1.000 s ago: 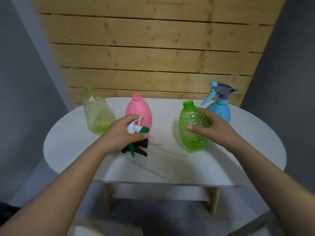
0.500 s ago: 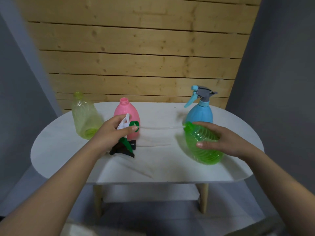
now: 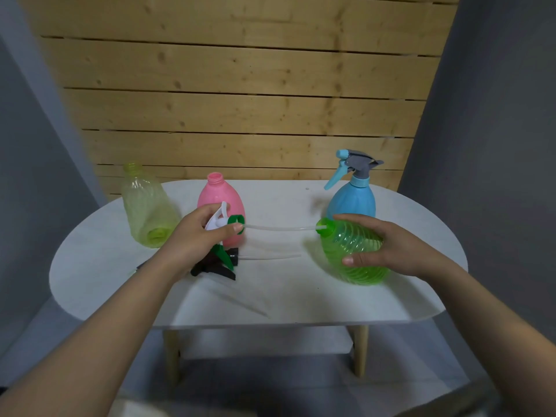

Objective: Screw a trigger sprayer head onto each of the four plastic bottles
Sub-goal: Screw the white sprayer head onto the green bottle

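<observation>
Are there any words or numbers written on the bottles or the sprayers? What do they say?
No text can be read anywhere.
Green bottle: no label or print shows.
Pink bottle: plain.
Yellow bottle: plain.
Blue bottle and its sprayer: no visible words.
White and green sprayer in the left hand: no marks that show.

Glossy ribbed plastic green bottle (image 3: 353, 251); matt table (image 3: 301, 296).

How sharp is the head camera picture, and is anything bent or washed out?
Head view: dim, soft light; the wooden slat wall bows from wide-angle distortion; the clear dip tube nearly vanishes against the white oval table; the ribbed green plastic bottle stays fairly sharp.
</observation>
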